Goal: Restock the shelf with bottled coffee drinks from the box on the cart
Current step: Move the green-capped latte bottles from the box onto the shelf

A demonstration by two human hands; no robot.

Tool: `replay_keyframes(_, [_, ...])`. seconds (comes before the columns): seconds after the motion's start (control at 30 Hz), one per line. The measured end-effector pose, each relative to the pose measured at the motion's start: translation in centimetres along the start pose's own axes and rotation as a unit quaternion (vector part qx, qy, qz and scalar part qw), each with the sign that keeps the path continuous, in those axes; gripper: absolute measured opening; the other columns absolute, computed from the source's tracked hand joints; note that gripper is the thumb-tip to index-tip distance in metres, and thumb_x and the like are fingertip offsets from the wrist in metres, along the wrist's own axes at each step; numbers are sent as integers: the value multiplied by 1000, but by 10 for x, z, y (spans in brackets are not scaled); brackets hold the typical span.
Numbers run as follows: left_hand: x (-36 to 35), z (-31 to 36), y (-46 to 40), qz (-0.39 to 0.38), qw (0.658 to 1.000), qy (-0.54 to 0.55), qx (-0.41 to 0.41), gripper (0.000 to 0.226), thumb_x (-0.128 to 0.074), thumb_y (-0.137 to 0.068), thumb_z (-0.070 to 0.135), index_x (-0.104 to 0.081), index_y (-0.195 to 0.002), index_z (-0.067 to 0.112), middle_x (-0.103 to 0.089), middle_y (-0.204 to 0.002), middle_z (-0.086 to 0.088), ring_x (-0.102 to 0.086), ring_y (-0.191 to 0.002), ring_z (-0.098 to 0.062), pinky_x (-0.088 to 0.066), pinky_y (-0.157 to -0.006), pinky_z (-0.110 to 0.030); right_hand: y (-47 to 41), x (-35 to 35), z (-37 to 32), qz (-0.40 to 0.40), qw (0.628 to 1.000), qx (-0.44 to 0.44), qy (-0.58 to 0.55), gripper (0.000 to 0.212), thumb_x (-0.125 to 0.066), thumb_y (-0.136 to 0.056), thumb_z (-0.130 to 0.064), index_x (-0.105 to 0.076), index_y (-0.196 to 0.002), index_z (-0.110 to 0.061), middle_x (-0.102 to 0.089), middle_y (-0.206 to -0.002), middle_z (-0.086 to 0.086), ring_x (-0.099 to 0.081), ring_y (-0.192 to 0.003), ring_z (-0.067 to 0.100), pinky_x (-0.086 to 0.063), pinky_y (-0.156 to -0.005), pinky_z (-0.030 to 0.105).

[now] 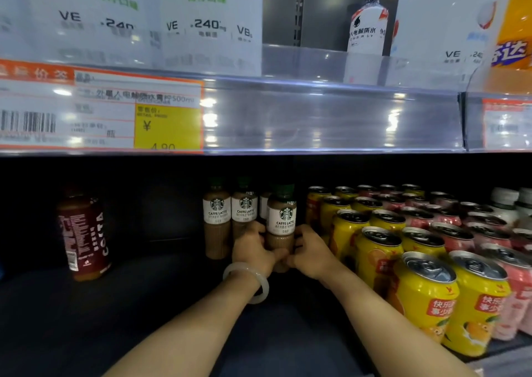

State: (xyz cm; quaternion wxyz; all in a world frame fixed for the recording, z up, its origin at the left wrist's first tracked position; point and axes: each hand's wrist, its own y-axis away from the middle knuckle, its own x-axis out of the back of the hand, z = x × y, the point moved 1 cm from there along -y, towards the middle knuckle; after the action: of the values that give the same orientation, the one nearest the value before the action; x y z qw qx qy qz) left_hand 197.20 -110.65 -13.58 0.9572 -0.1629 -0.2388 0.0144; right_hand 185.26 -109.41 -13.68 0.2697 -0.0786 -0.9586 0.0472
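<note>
Both hands, left (253, 250) and right (309, 251), grip one coffee bottle (281, 224) upright on the dark shelf (144, 304), just left of the yellow cans (374, 250), beside two more bottles (230, 215).

A yellow price tag (167, 126) sits on the upper shelf's clear rail (331, 117). Above the tag stand white lime-label bottles (207, 22); to the right of it, behind the rail, a lone white bottle (367, 31) and an orange bottle (515, 28). Below the tag, to the left, stands a dark red Costa bottle (85, 235); to the right, rows of yellow cans (426, 293) and pink cans (518, 293).
</note>
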Motion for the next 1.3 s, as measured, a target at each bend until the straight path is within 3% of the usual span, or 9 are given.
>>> replay_keyframes(0.3, [7, 2, -5, -19, 1000, -21, 12, 52, -79, -70, 19, -52, -113, 10, -52, -90, 4, -52, -84, -11, -42, -73, -22, -1, -2, -1, 0, 1000, -12, 7, 62, -70, -74, 2, -41, -127, -7, -54, -103, 4, -57, -101, 22, -52, -91, 39])
replay_keyframes(0.57, [9, -1, -6, -38, 999, -22, 11, 52, -79, -71, 23, -51, -114, 12, -55, -95, 0, -52, -86, -11, -42, -74, -23, 1, -1, -5, 7, 999, -29, 18, 62, -69, -75, 5, -40, -129, -5, -51, -85, -6, -57, -96, 21, -51, -87, 36])
replay_keyframes(0.7, [11, -1, -7, -55, 998, -39, 16, 54, -77, -72, 25, -49, -117, 13, -58, -103, -2, -53, -89, -13, -44, -77, -24, 5, -2, -6, 10, 998, -48, 31, 66, -72, -74, 0, -37, -131, -5, -55, -98, 3, -59, -104, 26, -52, -91, 40])
replay_keyframes(0.8, [19, 1, -7, -70, 994, -83, 24, 59, -74, -76, 32, -46, -125, 14, -56, -120, -4, -56, -108, -19, -46, -89, -29, 12, -1, -8, 14, 996, -70, 59, 70, -74, -76, -8, -35, -134, -9, -53, -121, 12, -54, -114, 26, -48, -97, 37])
replay_keyframes(0.9, [33, 4, 5, -95, 982, -161, 17, 59, -69, -81, 33, -44, -131, 13, -52, -131, -6, -52, -119, -22, -45, -97, -31, 28, 3, -14, 13, 989, -75, 125, 63, -72, -78, -15, -39, -132, -10, -51, -127, 10, -50, -119, 24, -45, -98, 32])
replay_keyframes(1.07, [67, 17, 37, -133, 946, -296, -2, 43, -66, -82, 29, -51, -120, 15, -57, -119, -5, -58, -105, -22, -51, -89, -34, 61, 0, -45, -30, 971, -10, 235, 43, -68, -82, -20, -52, -122, -10, -57, -114, 5, -55, -114, 23, -43, -88, 25])
replay_keyframes(1.13, [84, 25, 54, -123, 932, -340, -8, 40, -65, -83, 29, -51, -118, 15, -56, -119, -5, -58, -104, -24, -52, -87, -36, 76, -7, -60, -54, 958, 31, 281, 39, -66, -84, -21, -53, -119, -11, -58, -118, 7, -55, -112, 24, -43, -81, 25])
replay_keyframes(1.3, [137, 35, 121, -62, 888, -455, -12, 49, -60, -86, 29, -43, -129, 13, -46, -128, -12, -48, -117, -32, -46, -94, -41, 125, -36, -93, -99, 912, 176, 357, 45, -64, -85, -23, -50, -125, -9, -56, -126, 14, -53, -115, 30, -44, -89, 29])
